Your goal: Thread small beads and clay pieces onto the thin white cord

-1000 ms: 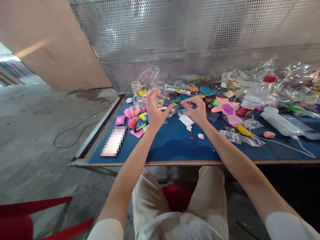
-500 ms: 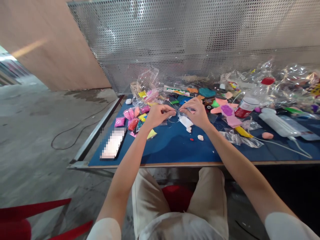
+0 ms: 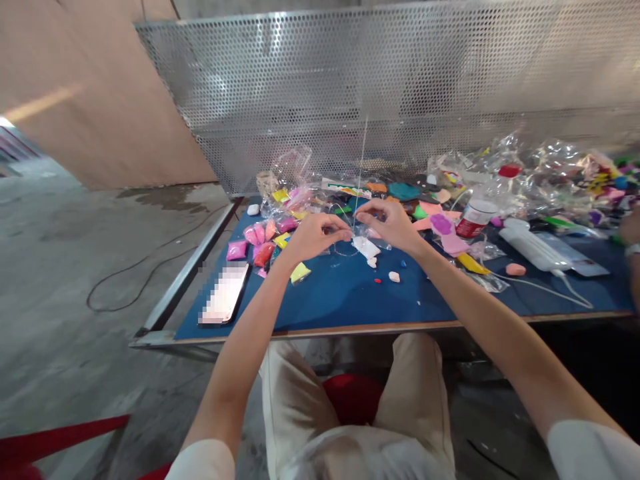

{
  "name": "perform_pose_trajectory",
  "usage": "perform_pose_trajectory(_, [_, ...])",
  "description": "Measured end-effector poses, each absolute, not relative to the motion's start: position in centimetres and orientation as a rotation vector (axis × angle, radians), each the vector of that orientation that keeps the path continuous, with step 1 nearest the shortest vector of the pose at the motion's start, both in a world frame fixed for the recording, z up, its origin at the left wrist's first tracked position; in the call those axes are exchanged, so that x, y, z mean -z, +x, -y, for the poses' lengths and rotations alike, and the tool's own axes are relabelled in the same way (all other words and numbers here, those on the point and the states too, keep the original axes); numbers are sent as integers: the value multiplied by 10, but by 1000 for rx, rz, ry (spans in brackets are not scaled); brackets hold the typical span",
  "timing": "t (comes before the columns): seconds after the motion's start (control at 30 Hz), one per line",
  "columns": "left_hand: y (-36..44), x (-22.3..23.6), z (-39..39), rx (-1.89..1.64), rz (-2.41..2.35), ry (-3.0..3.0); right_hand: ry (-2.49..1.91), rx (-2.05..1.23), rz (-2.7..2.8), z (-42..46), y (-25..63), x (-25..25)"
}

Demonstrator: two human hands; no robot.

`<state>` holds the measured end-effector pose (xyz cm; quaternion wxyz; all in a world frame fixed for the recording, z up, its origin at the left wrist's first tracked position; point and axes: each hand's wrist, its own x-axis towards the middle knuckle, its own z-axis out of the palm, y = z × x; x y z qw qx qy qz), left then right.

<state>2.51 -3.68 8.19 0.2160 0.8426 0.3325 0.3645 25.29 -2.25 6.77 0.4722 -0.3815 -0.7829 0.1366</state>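
Note:
Both of my hands are raised over the far middle of the blue table [image 3: 340,307]. A thin, pale thread or wire [image 3: 361,170] stands up between them, and a fine loop of it hangs below. My left hand [image 3: 317,237] pinches it low down with thumb and fingertips. My right hand [image 3: 390,223] is closed at the fingertips beside the upright strand. Just under the hands lies a white packet [image 3: 367,247]. White clay lumps [image 3: 394,277] and a tiny red bit [image 3: 378,281] are nearer me.
Colourful clay packets [image 3: 264,254] and a phone [image 3: 225,293] lie left. To the right are a red-labelled jar [image 3: 475,219], a yellow clay piece [image 3: 473,263], a white corded device [image 3: 527,247] and crumpled plastic. A perforated metal panel [image 3: 310,93] stands behind. Another person's hand [image 3: 631,230] shows at the right edge.
The strand now points upward between my hands, where before it was hardly visible. My hands have parted slightly in height, the right one higher. The view has shifted a little, revealing another person's hand.

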Motion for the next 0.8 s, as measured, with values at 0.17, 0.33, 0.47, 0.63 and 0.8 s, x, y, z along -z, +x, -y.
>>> perform_pose_trajectory(0.17, [22,-84,40,-989,-831,2229,-898,156,2020,15,267,-90])
perform_pose_trajectory(0.33, [24,-79,44,-919,-750,2124,-825,379,2330,4,270,-117])
perform_pose_trajectory(0.47, [31,-75,44,-915,-708,2106,-718,425,2384,-3,264,-138])
perform_pose_trajectory(0.63, [40,-71,37,-1040,-720,2131,-659,285,2320,-22,252,-150])
perform_pose_trajectory(0.8, [38,-70,36,-1158,-718,2228,-800,135,2216,-37,251,-134])
